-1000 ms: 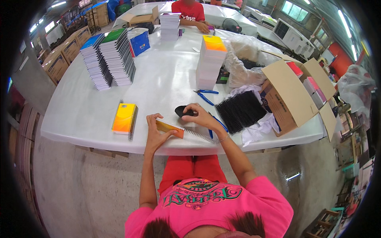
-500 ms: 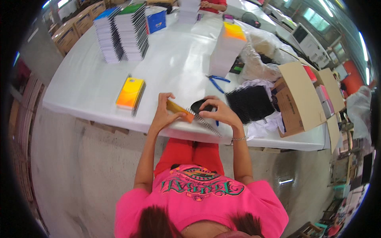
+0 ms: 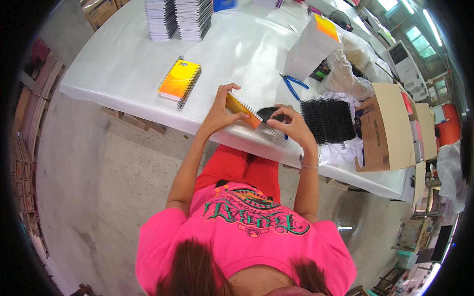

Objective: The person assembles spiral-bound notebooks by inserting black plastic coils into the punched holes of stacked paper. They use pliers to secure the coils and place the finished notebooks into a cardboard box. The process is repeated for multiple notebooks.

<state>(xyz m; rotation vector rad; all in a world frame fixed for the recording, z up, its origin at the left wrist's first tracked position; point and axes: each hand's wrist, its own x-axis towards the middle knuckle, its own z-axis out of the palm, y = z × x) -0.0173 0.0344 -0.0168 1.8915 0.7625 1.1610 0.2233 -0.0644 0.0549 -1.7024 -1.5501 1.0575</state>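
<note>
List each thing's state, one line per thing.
Held notebook: gripped in the left hand
Loose coil: protruding past that notebook's end
Right hand: at the coil, grip unclear
Table notebook: closed, lying flat
Pliers: handles spread
Cardboard box: flaps open
Black coils: piled together
Clear plastic: crumpled

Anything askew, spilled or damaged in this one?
Nothing looks spilled or damaged. One oddity: the spiral coil juts past the end of the yellow-and-orange notebook in the left hand, so it seems only partly threaded.

Mid-frame, the left hand (image 3: 220,116) grips a small notebook (image 3: 242,109), the right hand (image 3: 295,127) close by its wire coil (image 3: 272,131); blue pliers (image 3: 297,82) lie above right.
</note>
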